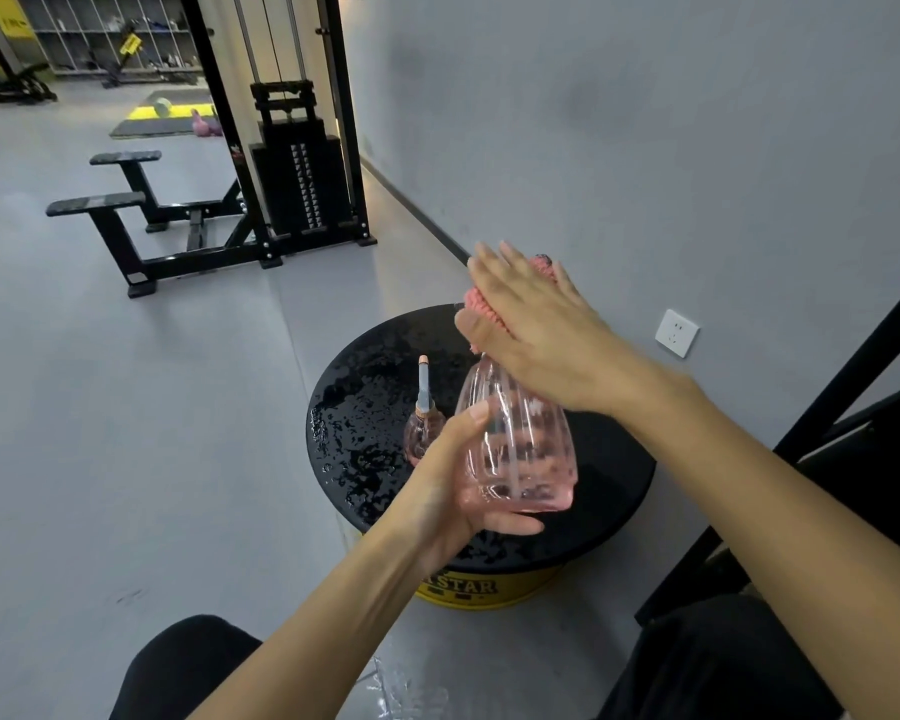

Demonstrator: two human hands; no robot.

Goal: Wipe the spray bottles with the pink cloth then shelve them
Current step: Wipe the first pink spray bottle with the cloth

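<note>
The left hand (453, 480) holds a clear pink spray bottle (520, 449) in the air above a round black tabletop (357, 402). Its thumb lies up the ribbed side nearest the camera and its fingers (513, 524) curl under the base, so the bottle is gripped low and leans a little to the right. The right hand (536, 330) lies over the top of the bottle with a pink cloth (481, 305) bunched beneath the palm. Its fingers are straight and spread, pressing the cloth down onto the bottle's neck, and the thumb rests along the cloth's lower edge. The spray head is hidden under the cloth.

A second, smaller pink bottle (421, 433) stands upright on the tabletop just left of the held one, partly behind the left hand, its slim grey nozzle pointing up. The tabletop is speckled with water drops and has a yellow side below. A white wall socket (675, 333) sits on the grey wall to the right, and a black weight machine (292, 184) stands on the floor (126, 407) well behind.
</note>
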